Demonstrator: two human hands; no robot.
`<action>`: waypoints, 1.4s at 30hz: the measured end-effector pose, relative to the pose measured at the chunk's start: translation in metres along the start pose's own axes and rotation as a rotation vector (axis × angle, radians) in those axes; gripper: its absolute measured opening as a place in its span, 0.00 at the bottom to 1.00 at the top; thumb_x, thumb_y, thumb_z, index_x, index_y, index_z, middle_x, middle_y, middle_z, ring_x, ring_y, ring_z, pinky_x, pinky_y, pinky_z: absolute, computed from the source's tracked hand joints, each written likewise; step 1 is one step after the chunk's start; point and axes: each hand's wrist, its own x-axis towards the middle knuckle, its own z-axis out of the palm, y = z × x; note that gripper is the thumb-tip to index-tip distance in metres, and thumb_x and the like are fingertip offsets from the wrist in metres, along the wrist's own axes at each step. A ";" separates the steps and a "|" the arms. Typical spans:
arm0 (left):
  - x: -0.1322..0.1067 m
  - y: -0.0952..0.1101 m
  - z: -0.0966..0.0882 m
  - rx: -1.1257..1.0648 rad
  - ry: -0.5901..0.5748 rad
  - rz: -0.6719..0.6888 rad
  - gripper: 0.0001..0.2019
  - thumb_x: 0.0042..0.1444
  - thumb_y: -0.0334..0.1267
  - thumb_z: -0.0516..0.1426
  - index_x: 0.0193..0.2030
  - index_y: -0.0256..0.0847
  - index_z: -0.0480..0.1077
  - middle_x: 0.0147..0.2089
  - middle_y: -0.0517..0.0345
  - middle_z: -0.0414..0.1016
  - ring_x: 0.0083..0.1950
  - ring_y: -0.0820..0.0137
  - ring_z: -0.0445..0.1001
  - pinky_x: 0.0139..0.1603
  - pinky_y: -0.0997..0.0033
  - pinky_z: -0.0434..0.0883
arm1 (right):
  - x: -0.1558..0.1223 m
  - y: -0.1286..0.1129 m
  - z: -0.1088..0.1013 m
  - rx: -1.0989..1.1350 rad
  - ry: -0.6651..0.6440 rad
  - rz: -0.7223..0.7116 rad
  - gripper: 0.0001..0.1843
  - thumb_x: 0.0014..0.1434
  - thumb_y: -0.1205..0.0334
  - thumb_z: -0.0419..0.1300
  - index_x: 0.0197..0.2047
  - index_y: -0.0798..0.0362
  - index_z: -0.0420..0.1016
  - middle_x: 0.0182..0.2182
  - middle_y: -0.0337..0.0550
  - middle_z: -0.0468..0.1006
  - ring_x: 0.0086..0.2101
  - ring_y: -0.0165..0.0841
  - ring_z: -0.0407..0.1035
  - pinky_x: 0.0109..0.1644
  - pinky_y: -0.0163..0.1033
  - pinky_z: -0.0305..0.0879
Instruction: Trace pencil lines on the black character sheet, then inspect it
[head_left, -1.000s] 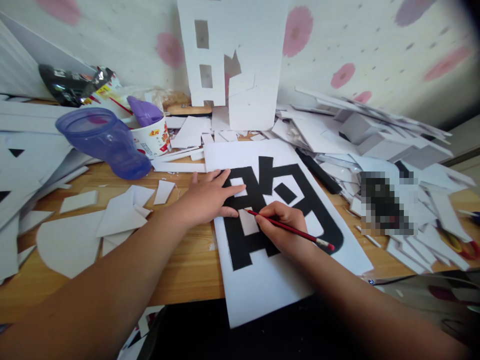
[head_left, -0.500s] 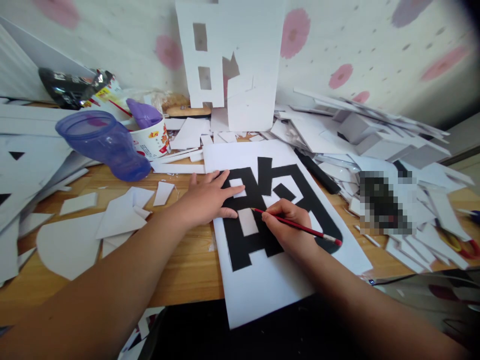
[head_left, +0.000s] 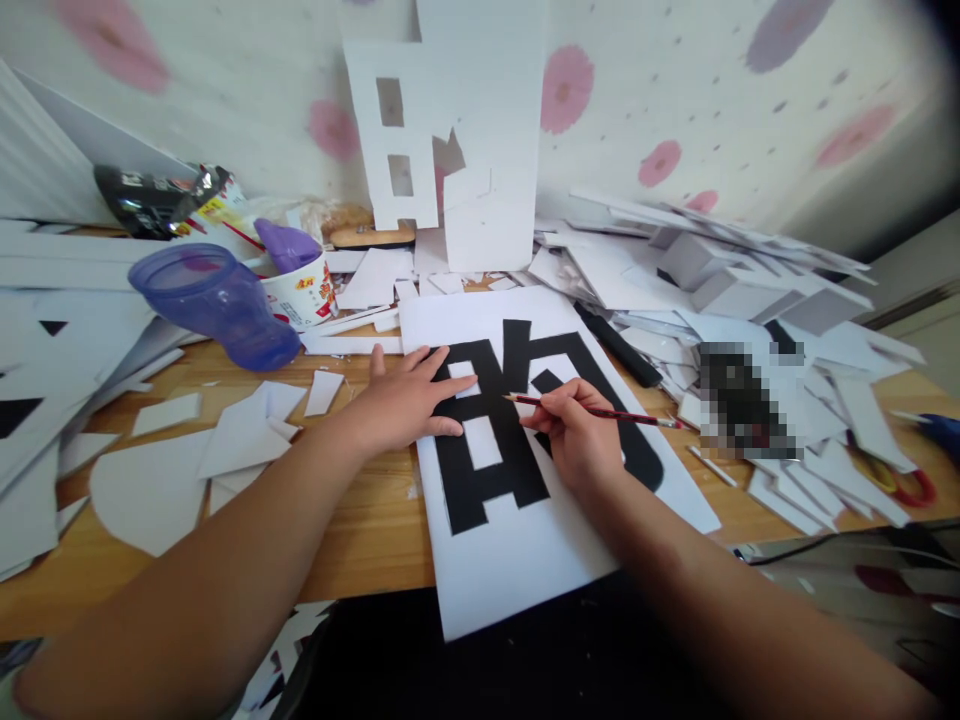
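Note:
A white sheet [head_left: 517, 570] with a large black character shape [head_left: 487, 470] lies on the wooden desk, its near edge hanging over the desk's front. My left hand [head_left: 401, 400] lies flat on the sheet's left side, fingers spread over the black shape. My right hand [head_left: 577, 435] pinches a red pencil [head_left: 600, 411], whose tip rests on the black shape near the centre, its eraser end pointing right.
A white foam-board model building [head_left: 450, 130] stands at the back. A purple plastic cup [head_left: 217, 305] lies on its side at left beside a paper cup [head_left: 304, 290]. Foam-board offcuts [head_left: 712, 270] pile up at right; scissors [head_left: 900, 485] lie far right. Paper scraps [head_left: 240, 435] litter the left.
My right hand has shifted the pencil tip up and slightly right along the black shape, and the pencil now lies flatter. The left hand keeps its place; the view has tilted a little.

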 end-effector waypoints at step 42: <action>-0.030 0.090 0.035 0.010 0.152 -0.004 0.42 0.54 0.64 0.49 0.71 0.46 0.47 0.74 0.51 0.38 0.73 0.49 0.35 0.67 0.39 0.42 | -0.035 -0.044 -0.032 -0.734 -0.648 -0.430 0.13 0.62 0.61 0.54 0.50 0.49 0.73 0.43 0.44 0.78 0.42 0.34 0.72 0.47 0.41 0.68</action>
